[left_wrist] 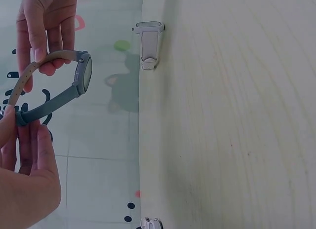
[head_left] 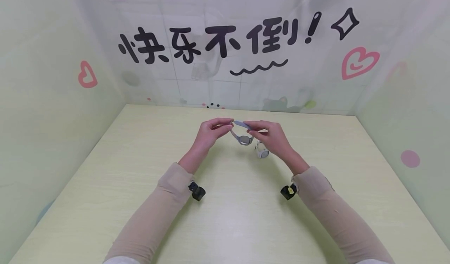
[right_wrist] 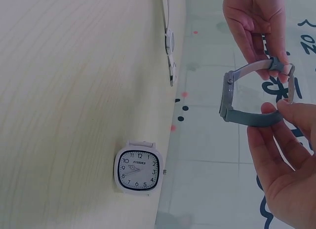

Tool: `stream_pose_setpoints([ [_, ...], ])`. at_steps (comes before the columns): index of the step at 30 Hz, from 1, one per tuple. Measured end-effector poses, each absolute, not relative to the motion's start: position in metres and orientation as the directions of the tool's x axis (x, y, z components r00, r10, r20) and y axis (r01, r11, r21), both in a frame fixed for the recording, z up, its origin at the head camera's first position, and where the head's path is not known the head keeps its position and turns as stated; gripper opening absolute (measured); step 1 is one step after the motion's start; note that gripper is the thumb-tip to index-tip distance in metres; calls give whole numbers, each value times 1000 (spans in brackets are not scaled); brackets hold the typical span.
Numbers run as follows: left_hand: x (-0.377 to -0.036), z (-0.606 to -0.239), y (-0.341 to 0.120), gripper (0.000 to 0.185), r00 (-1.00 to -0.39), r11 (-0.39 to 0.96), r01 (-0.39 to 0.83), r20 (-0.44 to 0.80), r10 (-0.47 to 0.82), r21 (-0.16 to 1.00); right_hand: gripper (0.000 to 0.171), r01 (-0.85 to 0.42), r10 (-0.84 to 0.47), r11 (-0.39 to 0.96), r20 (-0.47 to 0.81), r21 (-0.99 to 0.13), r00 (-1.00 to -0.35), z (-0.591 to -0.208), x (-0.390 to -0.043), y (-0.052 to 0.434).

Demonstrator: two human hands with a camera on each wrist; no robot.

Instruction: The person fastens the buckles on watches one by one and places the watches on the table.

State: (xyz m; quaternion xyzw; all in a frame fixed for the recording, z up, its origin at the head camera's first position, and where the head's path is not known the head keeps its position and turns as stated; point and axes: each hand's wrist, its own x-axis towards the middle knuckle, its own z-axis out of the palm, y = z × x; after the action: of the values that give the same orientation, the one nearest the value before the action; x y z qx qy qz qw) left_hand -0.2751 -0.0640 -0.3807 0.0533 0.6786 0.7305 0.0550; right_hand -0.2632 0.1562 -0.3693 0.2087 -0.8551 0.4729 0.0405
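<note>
My left hand (head_left: 211,133) and right hand (head_left: 270,137) are raised close together above the table (head_left: 140,170), each pinching a strap end of a grey watch (head_left: 244,139), its strap looped closed; a white watch (head_left: 261,151) lies on the table just beneath my right hand.

I'm seated at a small staged booth: a pale wooden table (head_left: 225,225) enclosed by light green walls, with a printed backdrop (head_left: 225,41) of black Chinese lettering and pink hearts across the frame's top.
</note>
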Motion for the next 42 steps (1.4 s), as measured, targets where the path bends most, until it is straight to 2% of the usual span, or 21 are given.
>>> stream_pose_setpoints([
  [11,-275,-381,-62,33,-988,-1,5,5,157,1000,31,-395,-327,460,261,-795,-908,-370,-262,157],
  [42,-274,-381,-59,31,-987,94,9,-6,159,996,31,-393,-340,461,251,-796,-906,-370,-264,156],
])
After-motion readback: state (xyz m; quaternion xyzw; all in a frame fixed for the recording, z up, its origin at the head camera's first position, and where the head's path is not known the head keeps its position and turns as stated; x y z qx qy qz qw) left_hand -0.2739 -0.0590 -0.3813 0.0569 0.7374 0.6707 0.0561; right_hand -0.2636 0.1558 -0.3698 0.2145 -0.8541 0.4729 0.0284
